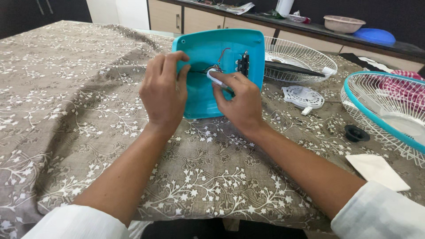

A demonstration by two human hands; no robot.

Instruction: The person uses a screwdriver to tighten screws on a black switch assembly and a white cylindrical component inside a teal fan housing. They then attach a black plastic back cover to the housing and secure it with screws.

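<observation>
A wide worktop (66,110) under a brown cloth with white floral sprigs fills the view; at its far middle lies the turquoise fan base shell (208,73), open side up, wires and a black switch block (243,64) showing inside; to the right, a white wire fan guard with a turquoise rim (389,113) hangs over the edge of view, and behind it a second white wire guard (305,59) with a black blade (294,68) laid across; the left hand (164,93) grips the shell's left wall, fingers curled over the rim; the right hand (239,102) reaches inside, thumb and forefinger pinched shut on a small white part (214,76); nearby, a white vented round cover (303,96), a white card (376,170), a small black knob (356,133).
</observation>
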